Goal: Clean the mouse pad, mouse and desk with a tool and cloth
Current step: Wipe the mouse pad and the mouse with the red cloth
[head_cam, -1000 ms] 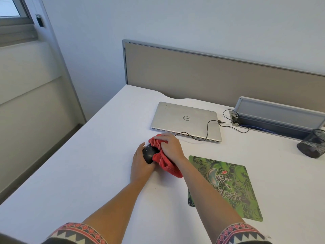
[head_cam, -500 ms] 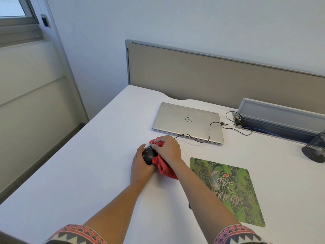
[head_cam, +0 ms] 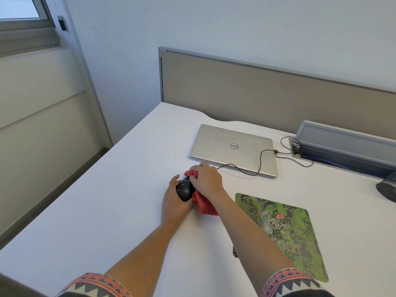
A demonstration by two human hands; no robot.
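Observation:
A black mouse (head_cam: 185,189) lies on the white desk (head_cam: 120,189), cupped from the left and below by my left hand (head_cam: 173,203). My right hand (head_cam: 206,181) grips a red cloth (head_cam: 203,203) and presses it against the mouse's right side and front. Bunched cloth shows above my fingers, and a flap trails under my wrist. The mouse's black cable (head_cam: 246,171) runs across the laptop toward the right. A green patterned mouse pad (head_cam: 285,232) lies flat to the right of my right forearm.
A closed silver laptop (head_cam: 232,147) sits behind my hands. A grey cable tray with an open lid (head_cam: 347,144) is at the back right, a dark mesh holder (head_cam: 387,187) at the right edge. A beige partition (head_cam: 267,93) backs the desk.
My right hand and the cloth have slid along the mouse, uncovering more of its black top. My left hand keeps its hold. The camera has shifted slightly.

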